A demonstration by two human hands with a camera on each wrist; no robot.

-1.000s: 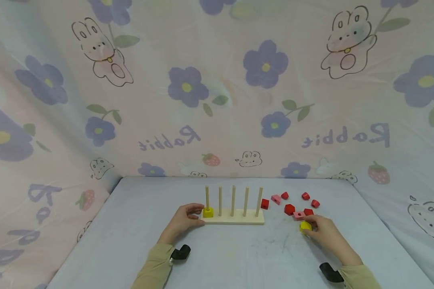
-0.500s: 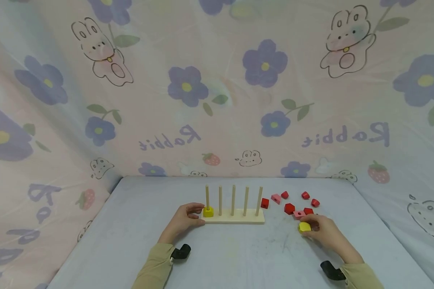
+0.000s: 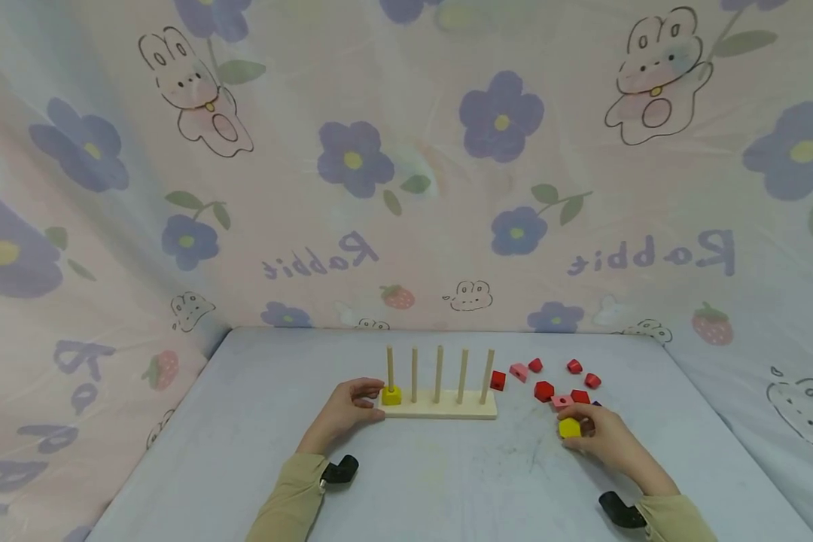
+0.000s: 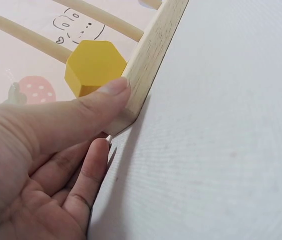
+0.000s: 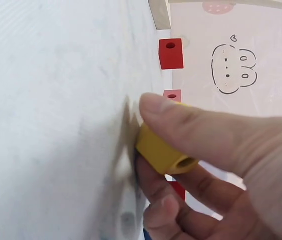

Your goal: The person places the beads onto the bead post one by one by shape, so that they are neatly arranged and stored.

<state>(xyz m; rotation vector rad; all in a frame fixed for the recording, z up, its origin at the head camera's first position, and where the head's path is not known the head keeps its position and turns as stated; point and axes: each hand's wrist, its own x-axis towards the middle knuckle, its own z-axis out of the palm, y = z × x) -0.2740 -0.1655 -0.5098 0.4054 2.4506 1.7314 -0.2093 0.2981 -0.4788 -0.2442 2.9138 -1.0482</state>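
Observation:
A pale wooden peg board [image 3: 440, 407] with several upright pegs stands on the table. One yellow block [image 3: 391, 397] sits at the foot of its leftmost peg; in the left wrist view this block [image 4: 95, 67] looks six-sided. My left hand [image 3: 344, 410] holds the board's left end, thumb on the front edge and fingers round the far side, partly hidden. Off to the right of the board, my right hand [image 3: 599, 433] pinches a second yellow block [image 3: 570, 428] between thumb and fingers, low over the table. A hole shows in this block [image 5: 163, 152] in the right wrist view.
Beyond the right hand lie loose blocks: a red cube [image 3: 497, 380], a red hexagonal block [image 3: 544, 391], pink blocks [image 3: 519, 372] and several smaller red ones [image 3: 574, 366]. A dark blue piece [image 3: 597, 405] peeks out behind the right hand. A patterned cloth [image 3: 420, 226] hangs behind the table.
The yellow block in my right hand has turned, so a flat six-sided face shows now. My left hand and the peg board stay in place.

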